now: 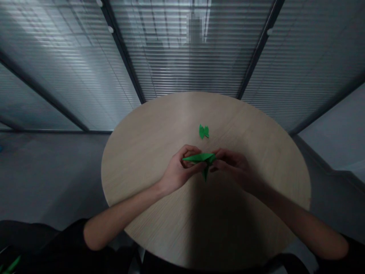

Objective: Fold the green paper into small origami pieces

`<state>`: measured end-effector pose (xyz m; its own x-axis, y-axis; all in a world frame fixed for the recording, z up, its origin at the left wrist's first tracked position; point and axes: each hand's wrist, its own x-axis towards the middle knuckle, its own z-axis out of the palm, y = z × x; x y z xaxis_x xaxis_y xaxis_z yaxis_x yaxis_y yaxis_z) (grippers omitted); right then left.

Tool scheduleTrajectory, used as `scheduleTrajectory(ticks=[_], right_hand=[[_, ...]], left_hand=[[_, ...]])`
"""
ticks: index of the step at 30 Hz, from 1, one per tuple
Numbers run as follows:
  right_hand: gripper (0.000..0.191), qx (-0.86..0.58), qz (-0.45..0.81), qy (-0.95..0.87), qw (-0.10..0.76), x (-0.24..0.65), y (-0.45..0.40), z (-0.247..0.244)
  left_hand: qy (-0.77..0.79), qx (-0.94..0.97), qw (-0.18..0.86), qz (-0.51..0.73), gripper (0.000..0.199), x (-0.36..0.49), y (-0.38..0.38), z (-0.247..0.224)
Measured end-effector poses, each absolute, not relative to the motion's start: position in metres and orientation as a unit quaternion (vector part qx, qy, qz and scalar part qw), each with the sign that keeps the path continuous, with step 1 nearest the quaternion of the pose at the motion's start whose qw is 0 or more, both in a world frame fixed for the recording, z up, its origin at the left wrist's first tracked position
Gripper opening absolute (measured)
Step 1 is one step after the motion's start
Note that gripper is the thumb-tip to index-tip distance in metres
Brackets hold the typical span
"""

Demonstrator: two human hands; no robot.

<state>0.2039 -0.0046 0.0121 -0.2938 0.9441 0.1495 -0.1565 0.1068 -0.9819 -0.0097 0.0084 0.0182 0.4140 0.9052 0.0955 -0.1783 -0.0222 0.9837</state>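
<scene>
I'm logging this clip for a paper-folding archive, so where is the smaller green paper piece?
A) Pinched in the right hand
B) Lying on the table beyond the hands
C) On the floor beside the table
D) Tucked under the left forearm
B. The small folded green paper lies on the round wooden table, beyond the left hand and right hand, which hold a larger folded green paper.

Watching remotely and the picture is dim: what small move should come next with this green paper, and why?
Probably lower the folded green origami paper onto the round wooden table to firm its creases: the left hand and right hand hold it in mid-air, with a pointed flap hanging below.
</scene>
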Motion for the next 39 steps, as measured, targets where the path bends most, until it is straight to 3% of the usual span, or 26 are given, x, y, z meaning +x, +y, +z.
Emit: scheduleTrajectory(ticks=[12, 22, 31, 39], right_hand=[[0.024, -0.363, 0.653, -0.486, 0.453, 0.206, 0.006, 0.003], [0.034, -0.422, 0.47, -0.631, 0.451, 0.192, 0.004, -0.009], [0.034, -0.44, 0.555, -0.533, 0.463, 0.2, 0.011, -0.004], [0.028, -0.416, 0.647, -0.46, 0.443, 0.207, 0.008, 0.001]], left_hand=[[0.353, 0.505, 0.644, 0.454, 0.043, -0.009, 0.018, 0.004], [0.37, 0.568, 0.592, 0.436, 0.034, -0.002, 0.021, -0.005], [0.355, 0.616, 0.587, 0.388, 0.048, -0.009, 0.022, 0.006], [0.316, 0.581, 0.639, 0.393, 0.047, -0.018, 0.027, 0.01]])
